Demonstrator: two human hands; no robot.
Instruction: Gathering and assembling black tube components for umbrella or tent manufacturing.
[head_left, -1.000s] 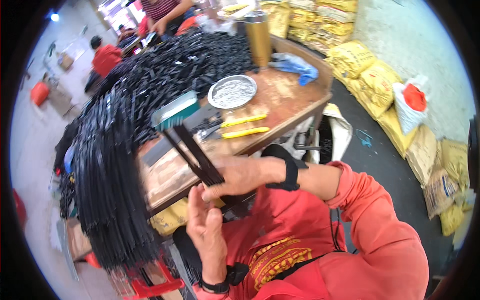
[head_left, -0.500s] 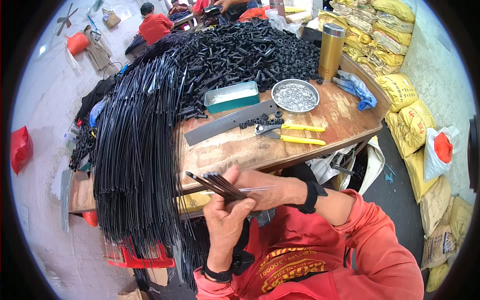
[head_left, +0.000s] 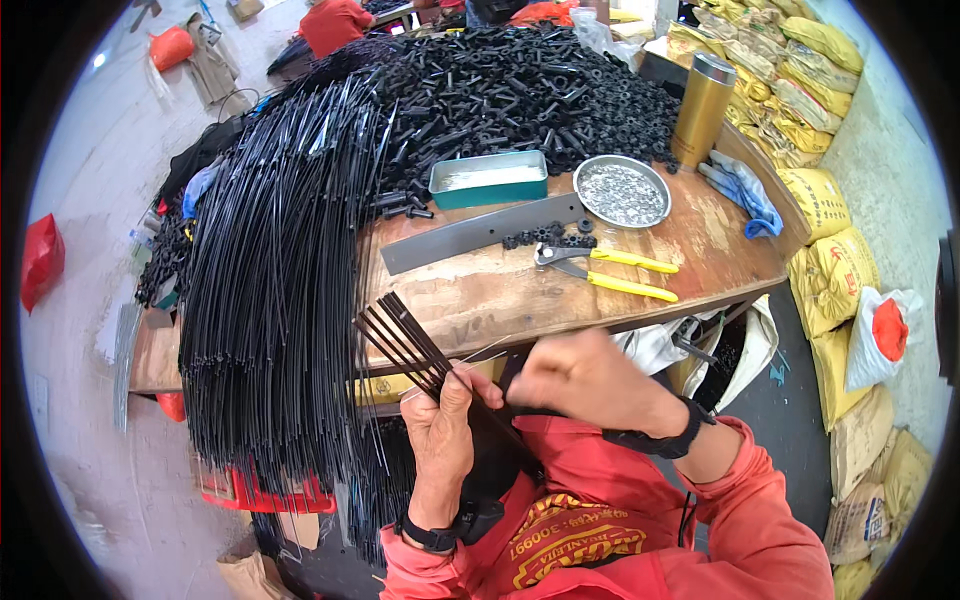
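A fan of thin black rods (head_left: 398, 338) is gripped in my left hand (head_left: 443, 445), the thumb pressing across them and their upper ends spread apart. A fine pale wire (head_left: 486, 350) crosses the rods at the thumb and sticks out to both sides. To the right of it my right hand (head_left: 592, 382) hangs apart from the rods, its fingers bent and smeared by motion, so I cannot see whether they hold anything. Beyond my hands on the wooden table (head_left: 460, 305) lie yellow-handled pliers (head_left: 610, 273), next to small black ring-shaped pieces (head_left: 550, 236).
A thick bundle of long black rods (head_left: 280, 270) hangs over the table's left front edge. Farther back are a heap of black tube pieces (head_left: 500, 90), a green tin (head_left: 489, 180), a flat metal bar (head_left: 480, 234), a round dish (head_left: 622, 191), a gold flask (head_left: 703, 110) and a blue-white glove (head_left: 745, 195).
My right hand has come off the rods and moved right. In my left hand the rods have spread into a fan and point more upward.
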